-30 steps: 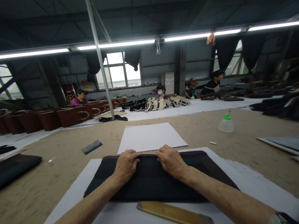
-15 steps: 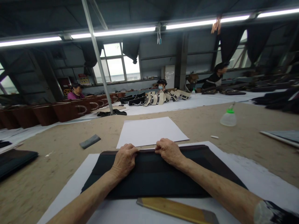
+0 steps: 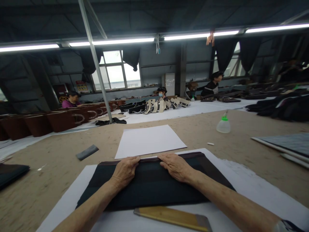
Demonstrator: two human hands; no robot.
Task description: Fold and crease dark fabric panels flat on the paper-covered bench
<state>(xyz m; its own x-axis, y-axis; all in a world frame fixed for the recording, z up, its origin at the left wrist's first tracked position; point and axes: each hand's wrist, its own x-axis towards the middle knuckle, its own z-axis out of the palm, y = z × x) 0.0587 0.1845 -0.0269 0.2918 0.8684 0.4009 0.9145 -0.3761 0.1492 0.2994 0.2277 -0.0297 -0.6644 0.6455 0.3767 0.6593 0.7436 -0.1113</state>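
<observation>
A dark fabric panel [image 3: 154,190] with a brown strip along its far edge lies flat on a white sheet [image 3: 88,172]. My left hand [image 3: 126,170] is closed at that far edge, its fingertips pressed together on the strip. To the right, my right hand [image 3: 175,167] rests on the same edge, fingers stretched along it and thumb apart. Between the two hands a short length of the strip shows. Near me, a wooden tool with grey ends [image 3: 172,217] lies by the panel's front edge. Just beyond the panel is a white paper sheet [image 3: 151,140].
On the brown tabletop are a grey strip [image 3: 87,152], a small white stick [image 3: 210,144] and a green-capped bottle [image 3: 224,125]. Dark folded fabric [image 3: 13,174] lies left, grey boards [image 3: 285,145] right. A pole [image 3: 96,64] rises behind; co-workers sit beyond.
My right hand has gone from a pinch on the edge to fingers laid out along it. My left hand stays at the edge. The view has shifted slightly right.
</observation>
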